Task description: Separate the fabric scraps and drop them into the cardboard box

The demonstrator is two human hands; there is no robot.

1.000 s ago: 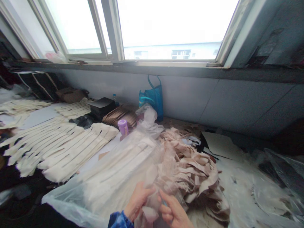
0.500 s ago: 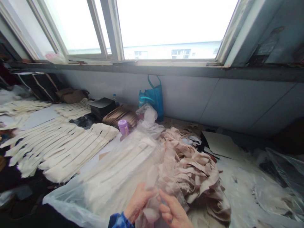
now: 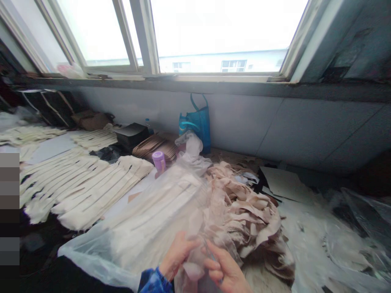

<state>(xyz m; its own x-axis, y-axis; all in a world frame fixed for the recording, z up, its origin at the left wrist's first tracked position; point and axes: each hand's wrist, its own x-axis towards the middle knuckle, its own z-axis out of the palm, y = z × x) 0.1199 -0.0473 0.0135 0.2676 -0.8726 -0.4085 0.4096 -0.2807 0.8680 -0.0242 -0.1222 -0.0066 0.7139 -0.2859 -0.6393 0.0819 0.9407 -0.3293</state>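
Observation:
My left hand (image 3: 177,254) and my right hand (image 3: 224,270) are close together at the bottom centre, both pinching the clear plastic of a bag (image 3: 143,228) that lies over a stack of cream fabric strips. Between the hands the plastic is bunched up, with a pale beige piece (image 3: 191,270) showing through it. A loose heap of beige cut fabric pieces (image 3: 247,215) lies just right of the hands. My left wrist has a blue patterned sleeve.
Rows of cream strips (image 3: 79,187) cover the table to the left. A purple-capped bottle (image 3: 159,160), brown stacked pieces (image 3: 155,146), a black box (image 3: 132,134) and a blue bag (image 3: 197,126) stand by the wall. Crumpled plastic sheets (image 3: 336,240) lie right.
The hands have barely moved and keep working the bunched plastic. The view shifted slightly, and a blurred block now covers the left edge.

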